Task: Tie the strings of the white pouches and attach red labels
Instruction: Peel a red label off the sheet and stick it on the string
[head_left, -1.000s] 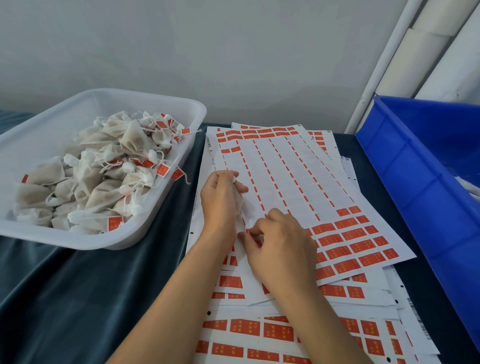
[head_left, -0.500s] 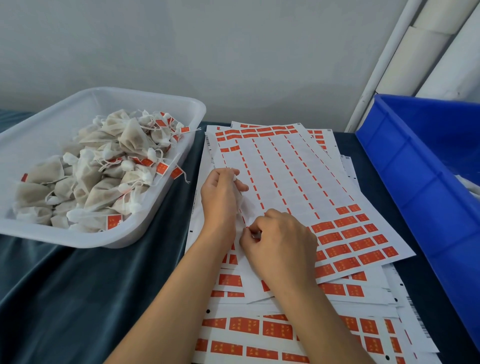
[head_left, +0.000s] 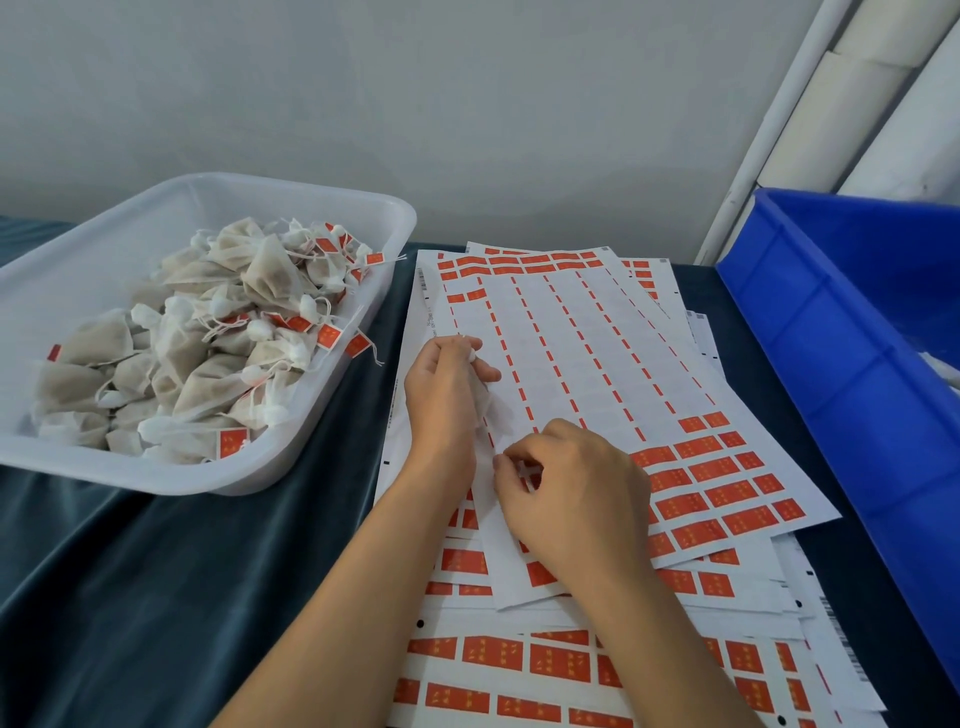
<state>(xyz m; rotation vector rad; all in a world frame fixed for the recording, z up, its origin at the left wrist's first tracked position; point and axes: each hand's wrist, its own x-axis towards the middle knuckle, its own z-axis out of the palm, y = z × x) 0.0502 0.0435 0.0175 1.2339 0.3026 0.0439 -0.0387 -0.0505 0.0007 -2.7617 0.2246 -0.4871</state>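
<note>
Your left hand (head_left: 444, 400) holds a white pouch (head_left: 480, 400) over the label sheet (head_left: 597, 364). Your right hand (head_left: 576, 493) pinches a red label (head_left: 529, 475) with the string. Finished pouches (head_left: 208, 338) fill the tray (head_left: 311, 447).

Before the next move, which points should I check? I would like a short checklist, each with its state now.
1. Left hand holds a pouch: ok, its fingers are curled round something white, mostly hidden.
2. Right hand pinches the string: ok, a white strand shows at its fingertips.
3. Red label already on this string: cannot tell, the fingers hide it.
4. Labels left on the top sheet: ok, red labels remain at its near right corner.
5. Room in the white tray for the finished pouch: ok, its far left part is bare.
6. Path to the tray: ok, only dark cloth lies between.
</note>
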